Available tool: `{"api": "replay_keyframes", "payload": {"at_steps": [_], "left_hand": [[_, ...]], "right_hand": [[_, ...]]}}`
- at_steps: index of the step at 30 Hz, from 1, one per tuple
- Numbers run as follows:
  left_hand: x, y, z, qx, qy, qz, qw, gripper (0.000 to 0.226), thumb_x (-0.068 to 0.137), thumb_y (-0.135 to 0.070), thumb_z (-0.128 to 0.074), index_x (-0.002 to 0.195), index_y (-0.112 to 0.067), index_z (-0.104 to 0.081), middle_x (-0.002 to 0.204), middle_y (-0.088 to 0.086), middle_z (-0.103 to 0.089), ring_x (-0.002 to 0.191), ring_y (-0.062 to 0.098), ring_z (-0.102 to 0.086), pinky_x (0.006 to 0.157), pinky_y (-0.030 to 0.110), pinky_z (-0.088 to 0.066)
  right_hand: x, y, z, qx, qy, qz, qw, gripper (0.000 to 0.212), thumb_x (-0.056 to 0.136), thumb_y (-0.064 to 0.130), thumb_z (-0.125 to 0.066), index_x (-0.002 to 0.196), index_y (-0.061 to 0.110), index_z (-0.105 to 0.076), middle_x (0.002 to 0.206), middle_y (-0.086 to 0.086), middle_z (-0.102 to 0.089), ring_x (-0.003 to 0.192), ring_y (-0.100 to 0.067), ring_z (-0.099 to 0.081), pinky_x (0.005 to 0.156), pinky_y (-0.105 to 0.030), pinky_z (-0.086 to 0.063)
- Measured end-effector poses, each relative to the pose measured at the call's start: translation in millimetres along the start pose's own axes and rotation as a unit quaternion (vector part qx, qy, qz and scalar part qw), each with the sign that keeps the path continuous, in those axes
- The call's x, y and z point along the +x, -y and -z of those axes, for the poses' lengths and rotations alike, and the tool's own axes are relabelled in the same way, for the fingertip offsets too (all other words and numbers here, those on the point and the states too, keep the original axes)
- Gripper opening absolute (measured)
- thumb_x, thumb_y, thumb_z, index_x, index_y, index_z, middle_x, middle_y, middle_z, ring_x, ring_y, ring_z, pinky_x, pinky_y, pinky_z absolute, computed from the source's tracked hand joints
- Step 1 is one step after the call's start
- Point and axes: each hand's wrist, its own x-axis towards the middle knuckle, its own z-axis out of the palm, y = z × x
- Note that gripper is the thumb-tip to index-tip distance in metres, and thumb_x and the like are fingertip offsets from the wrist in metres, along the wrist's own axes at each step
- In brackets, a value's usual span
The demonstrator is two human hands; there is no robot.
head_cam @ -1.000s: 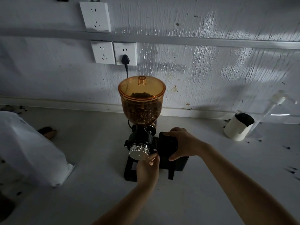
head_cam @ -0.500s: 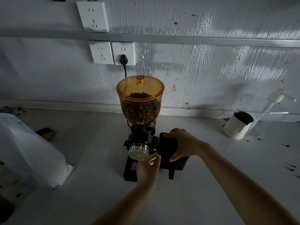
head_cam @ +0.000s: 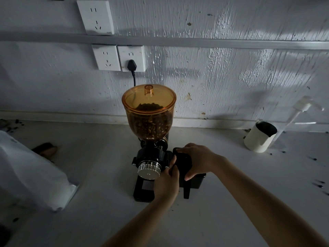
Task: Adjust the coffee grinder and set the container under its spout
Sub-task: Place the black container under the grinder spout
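The coffee grinder (head_cam: 151, 157) stands against the wall at the middle of the counter. It has an amber hopper (head_cam: 149, 111) full of beans, a black body and a silver dial (head_cam: 149, 169) facing me. My left hand (head_cam: 166, 182) is curled against the body just right of the dial, thumb pointing up. My right hand (head_cam: 197, 160) grips the black housing (head_cam: 183, 163) on the grinder's right side from above. A cream container (head_cam: 258, 139) with a dark inside stands far right on the counter, apart from both hands. The spout is hidden.
A white bag (head_cam: 30, 173) lies at the left. A white pump dispenser (head_cam: 302, 107) stands behind the cream container. The black power cord (head_cam: 133, 75) runs from the grinder up to a wall socket. Dark crumbs are scattered at the counter's far right and far left.
My left hand has crept up a little, its thumb now raised between the dial and the black housing. My right hand keeps its grip. The grinder has not moved.
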Motion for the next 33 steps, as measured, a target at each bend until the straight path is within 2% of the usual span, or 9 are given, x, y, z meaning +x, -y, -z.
{"api": "replay_keyframes", "payload": {"at_steps": [3,5,7,10,17,22,27,30,33], "left_hand": [[1,5,2,-0.039,0.021,0.036,0.998,0.038,0.095,-0.033,-0.042,0.133,-0.033,-0.046,0.131,0.008,-0.061,0.117,0.023,-0.058,0.094,0.025,-0.047],[2,6,1,-0.034,0.015,0.023,0.999,0.036,0.094,-0.032,-0.045,0.13,-0.03,-0.051,0.126,0.012,-0.063,0.104,0.017,-0.062,0.071,0.004,-0.041],[4,6,1,-0.027,0.013,0.011,0.999,0.034,0.094,-0.029,-0.047,0.126,-0.026,-0.057,0.123,0.015,-0.064,0.087,0.009,-0.058,0.053,0.003,-0.038],[6,6,0,-0.024,0.015,0.007,1.0,0.033,0.093,-0.027,-0.049,0.125,-0.023,-0.058,0.121,0.02,-0.061,0.089,0.013,-0.057,0.05,0.005,-0.037],[5,-1,5,-0.026,0.04,0.024,0.999,0.037,0.095,-0.034,-0.045,0.131,-0.03,-0.051,0.13,0.012,-0.06,0.116,0.035,-0.055,0.092,0.041,-0.047],[-2,-8,15,0.037,0.078,-0.003,0.996,0.043,0.099,-0.029,-0.034,0.141,-0.027,-0.034,0.144,0.009,-0.047,0.131,0.028,-0.045,0.109,0.041,-0.037],[2,-6,18,0.022,0.07,0.069,0.995,0.048,0.097,-0.008,-0.035,0.143,-0.003,-0.021,0.158,0.021,-0.004,0.145,0.036,-0.013,0.115,0.041,-0.023],[-7,-11,25,-0.052,0.103,0.108,0.987,0.053,0.098,-0.026,-0.038,0.146,-0.013,-0.02,0.156,0.019,-0.02,0.142,0.034,-0.023,0.114,0.042,-0.025],[-9,-15,33,-0.027,0.172,0.041,0.984,0.062,0.095,-0.048,-0.032,0.148,-0.024,-0.012,0.158,0.009,-0.016,0.145,0.029,-0.015,0.117,0.042,-0.015]], "right_hand": [[0,0,-2,-0.005,-0.001,0.001,1.0,0.107,0.052,0.048,-0.082,0.143,0.031,-0.029,0.138,-0.002,-0.043,0.122,-0.026,-0.046,0.099,-0.04,-0.043],[1,1,-3,-0.002,-0.004,0.002,1.0,0.106,0.053,0.047,-0.083,0.143,0.031,-0.029,0.138,-0.002,-0.043,0.123,-0.026,-0.046,0.1,-0.039,-0.042],[1,1,-3,-0.001,-0.005,0.003,1.0,0.106,0.053,0.046,-0.083,0.143,0.03,-0.029,0.139,-0.003,-0.043,0.123,-0.026,-0.046,0.1,-0.037,-0.041],[0,2,-3,-0.001,-0.009,0.004,1.0,0.105,0.055,0.045,-0.083,0.143,0.029,-0.028,0.14,-0.004,-0.042,0.125,-0.026,-0.044,0.101,-0.037,-0.038],[-2,2,-3,0.012,-0.007,-0.007,1.0,0.105,0.057,0.044,-0.082,0.145,0.031,-0.025,0.148,-0.007,-0.035,0.133,-0.028,-0.036,0.104,-0.038,-0.033],[-6,2,-3,0.032,0.002,-0.012,0.999,0.103,0.061,0.043,-0.081,0.145,0.031,-0.022,0.154,-0.007,-0.026,0.139,-0.028,-0.028,0.11,-0.041,-0.028],[-8,0,-6,0.033,0.014,-0.007,0.999,0.101,0.067,0.047,-0.076,0.147,0.028,-0.018,0.158,-0.011,-0.012,0.145,-0.028,-0.008,0.115,-0.046,-0.015],[-15,2,-10,0.035,0.015,0.002,0.999,0.094,0.074,0.058,-0.064,0.148,0.03,-0.013,0.16,-0.008,0.006,0.146,-0.025,0.01,0.116,-0.048,-0.003],[-25,7,-10,0.046,-0.006,0.032,0.998,0.083,0.08,0.061,-0.052,0.147,0.031,-0.013,0.16,-0.003,0.007,0.146,-0.02,0.009,0.117,-0.047,-0.003]]}}
